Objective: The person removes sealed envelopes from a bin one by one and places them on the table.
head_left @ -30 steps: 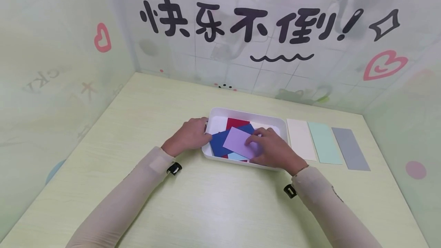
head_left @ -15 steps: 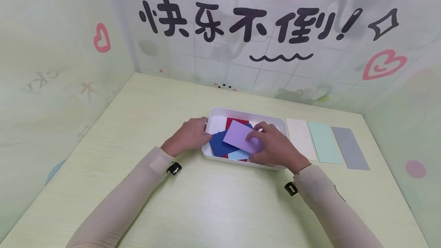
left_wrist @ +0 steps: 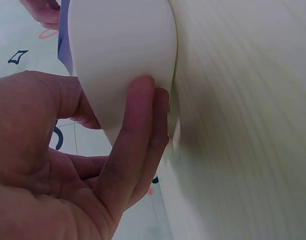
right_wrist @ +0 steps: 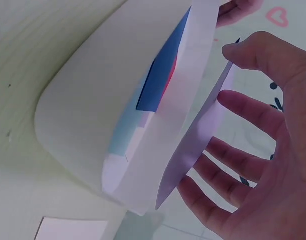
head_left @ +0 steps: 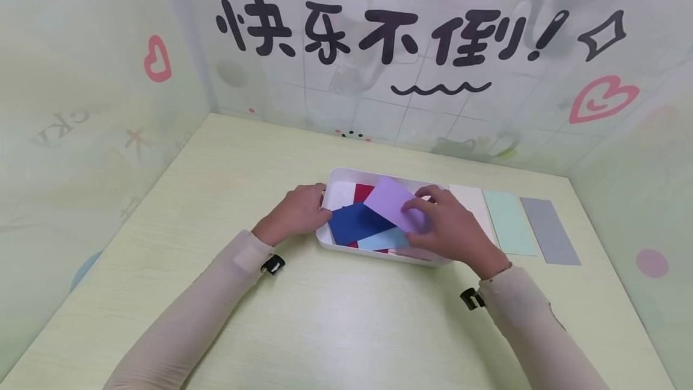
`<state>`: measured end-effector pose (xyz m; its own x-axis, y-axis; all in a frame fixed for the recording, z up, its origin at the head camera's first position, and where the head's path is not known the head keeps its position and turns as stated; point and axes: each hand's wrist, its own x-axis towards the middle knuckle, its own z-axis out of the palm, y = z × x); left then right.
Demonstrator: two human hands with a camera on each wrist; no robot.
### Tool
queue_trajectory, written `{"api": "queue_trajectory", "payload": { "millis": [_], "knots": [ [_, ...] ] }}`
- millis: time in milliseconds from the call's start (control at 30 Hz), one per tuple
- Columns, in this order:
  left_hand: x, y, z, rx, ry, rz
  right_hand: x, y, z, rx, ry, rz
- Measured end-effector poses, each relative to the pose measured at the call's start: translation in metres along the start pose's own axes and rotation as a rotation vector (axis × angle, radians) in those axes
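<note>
My left hand grips the left end of a shallow white tray. In the left wrist view its fingers lie against the outside of the tray's wall, and the thumb is at the rim. A purple card is pinched between the thumb and fingertips of my right hand. The right wrist view shows this card edge-on, tilted and apart from the tray's wall. Inside the tray lie a dark blue card, a light blue card and a partly covered red card.
Right of the tray, a cream strip, a mint green strip and a grey strip lie side by side on the pale wooden table. A printed wall stands behind, with side walls left and right.
My right hand has lifted the purple card off the pile and shifted it right and toward the back. More of the dark blue and light blue cards shows. The left hand has stayed put.
</note>
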<state>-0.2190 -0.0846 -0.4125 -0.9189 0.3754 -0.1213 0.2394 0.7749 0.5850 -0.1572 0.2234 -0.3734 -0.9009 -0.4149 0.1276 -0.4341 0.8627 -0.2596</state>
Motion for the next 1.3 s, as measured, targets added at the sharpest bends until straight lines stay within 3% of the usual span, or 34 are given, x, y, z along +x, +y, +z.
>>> {"api": "queue_trajectory", "payload": {
  "millis": [300, 800, 967, 1300],
  "knots": [
    [0.001, -0.001, 0.000, -0.007, -0.011, 0.002, -0.033, 0.008, -0.013, -0.033, 0.021, 0.055],
    [0.000, 0.000, -0.001, 0.014, -0.014, -0.008, -0.097, 0.030, -0.032, -0.078, 0.131, 0.167],
    [0.000, 0.000, 0.000, 0.022, -0.012, -0.007, -0.120, 0.039, -0.034, -0.058, 0.109, 0.258],
    [0.001, 0.001, -0.001, 0.013, -0.010, -0.005, -0.151, 0.044, -0.018, -0.041, -0.035, 0.428]
  ]
}}
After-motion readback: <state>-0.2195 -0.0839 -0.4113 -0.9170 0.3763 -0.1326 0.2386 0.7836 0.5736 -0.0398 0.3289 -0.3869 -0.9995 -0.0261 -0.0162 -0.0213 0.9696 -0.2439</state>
